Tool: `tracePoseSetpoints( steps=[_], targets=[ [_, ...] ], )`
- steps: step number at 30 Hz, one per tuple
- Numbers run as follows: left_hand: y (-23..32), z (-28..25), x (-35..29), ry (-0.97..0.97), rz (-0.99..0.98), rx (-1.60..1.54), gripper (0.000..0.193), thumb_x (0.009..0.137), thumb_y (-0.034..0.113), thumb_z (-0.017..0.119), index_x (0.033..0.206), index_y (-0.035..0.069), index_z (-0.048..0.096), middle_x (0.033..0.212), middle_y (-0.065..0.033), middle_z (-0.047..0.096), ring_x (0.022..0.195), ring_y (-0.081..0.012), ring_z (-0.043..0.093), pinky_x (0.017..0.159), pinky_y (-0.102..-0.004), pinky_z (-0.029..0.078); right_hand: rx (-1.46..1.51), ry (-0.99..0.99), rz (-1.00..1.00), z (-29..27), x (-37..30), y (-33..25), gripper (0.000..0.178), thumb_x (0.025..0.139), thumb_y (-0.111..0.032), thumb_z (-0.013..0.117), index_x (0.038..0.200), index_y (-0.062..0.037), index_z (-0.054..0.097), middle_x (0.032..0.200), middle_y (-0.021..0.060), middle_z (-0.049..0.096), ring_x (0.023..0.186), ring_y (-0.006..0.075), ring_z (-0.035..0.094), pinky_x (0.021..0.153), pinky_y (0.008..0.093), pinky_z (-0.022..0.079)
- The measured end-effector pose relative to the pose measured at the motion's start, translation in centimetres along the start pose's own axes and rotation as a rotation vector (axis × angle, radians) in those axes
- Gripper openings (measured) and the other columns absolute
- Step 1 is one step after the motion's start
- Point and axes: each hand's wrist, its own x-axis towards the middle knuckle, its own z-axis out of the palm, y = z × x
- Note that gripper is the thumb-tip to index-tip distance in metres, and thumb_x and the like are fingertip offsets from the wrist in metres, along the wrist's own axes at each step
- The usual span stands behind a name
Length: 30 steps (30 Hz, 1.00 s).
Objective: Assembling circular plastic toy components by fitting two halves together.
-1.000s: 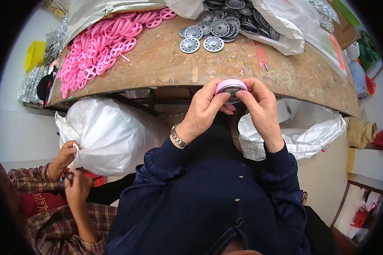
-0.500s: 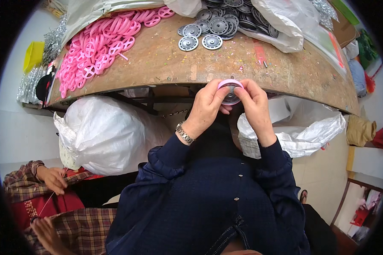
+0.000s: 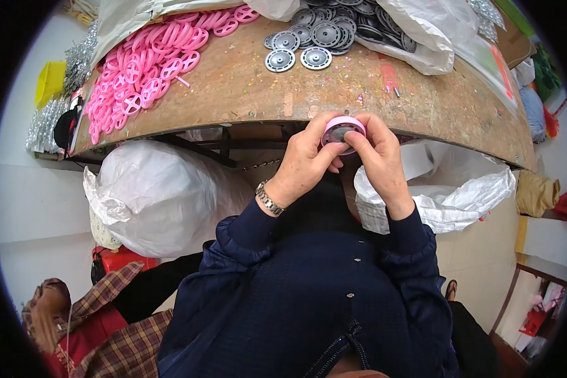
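Both hands meet at the table's near edge around one pink toy wheel [image 3: 344, 120] with a grey hubcap-like disc [image 3: 337, 133] set in its face. My left hand [image 3: 303, 154] grips the wheel's left side, its thumb along the lower rim. From the right, my right hand [image 3: 382, 156] holds the same wheel, and its thumb presses on the disc. Fingers behind the wheel are mostly hidden. Beyond my hands, loose grey discs [image 3: 315, 58] lie on the tabletop. A heap of pink wheels [image 3: 131, 69] covers the table's left part.
The worn wooden table [image 3: 233, 94] curves across in front of me. A full white plastic sack [image 3: 157, 195] stands below on the left, an open white sack [image 3: 447, 205] on the right. Another person's plaid sleeve [image 3: 123, 343] is at lower left. Near the right hand lies a small metal pin [image 3: 396, 92].
My thumbs have shifted lower on the wheel, the right one now across the disc. The wheel tilts slightly differently. At lower left the other person's hands have moved left.
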Motion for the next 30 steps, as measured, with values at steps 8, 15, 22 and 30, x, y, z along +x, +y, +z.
tracePoseSetpoints(
  steps=[8, 15, 22, 30],
  targets=[
    [-1.0, 1.0, -0.1, 0.011, 0.03, 0.065, 0.05, 0.092, 0.0, 0.059, 0.139, 0.004, 0.044, 0.102, -0.0094, 0.063, 0.069, -0.0103, 0.064, 0.056, -0.0242, 0.054, -0.016, 0.081, 0.003, 0.3, -0.6, 0.8, 0.015, 0.087, -0.006, 0.066, 0.1, 0.0002, 0.061, 0.084, 0.0042, 0.064, 0.078, 0.0088, 0.059, 0.072, 0.0252, 0.049],
    [-1.2, -0.5, 0.4, -0.025, 0.375, 0.504, 0.057, 0.085, 0.01, 0.073, 0.136, 0.003, 0.049, 0.104, -0.0139, 0.063, 0.083, -0.0216, 0.065, 0.073, -0.0322, 0.053, -0.245, -0.032, -0.004, -2.8, -1.0, 0.9, 0.014, 0.087, -0.006, 0.067, 0.098, 0.0003, 0.061, 0.082, 0.0035, 0.061, 0.077, 0.0091, 0.056, 0.072, 0.0259, 0.047],
    [0.2, -14.6, 2.4, 0.578, 0.522, 1.202, 0.025, 0.086, 0.014, 0.065, 0.11, 0.004, 0.065, 0.107, -0.0179, 0.06, 0.102, -0.036, 0.055, 0.09, -0.0449, 0.044, -0.945, -0.026, 0.074, -11.8, -3.4, 0.6, 0.021, 0.084, -0.014, 0.068, 0.097, -0.0006, 0.059, 0.085, 0.0188, 0.064, 0.078, 0.0328, 0.063, 0.07, 0.0383, 0.049],
    [-1.7, -28.3, 6.3, 0.866, 0.034, 1.694, 0.042, 0.083, 0.042, 0.072, 0.108, 0.009, 0.066, 0.106, -0.0143, 0.065, 0.108, -0.0368, 0.058, 0.081, -0.0571, 0.049, -1.248, -0.17, 0.164, -16.5, -7.4, 3.5, 0.028, 0.08, -0.02, 0.073, 0.1, -0.0032, 0.062, 0.093, 0.0182, 0.067, 0.088, 0.0394, 0.064, 0.076, 0.0437, 0.05]
  ],
)
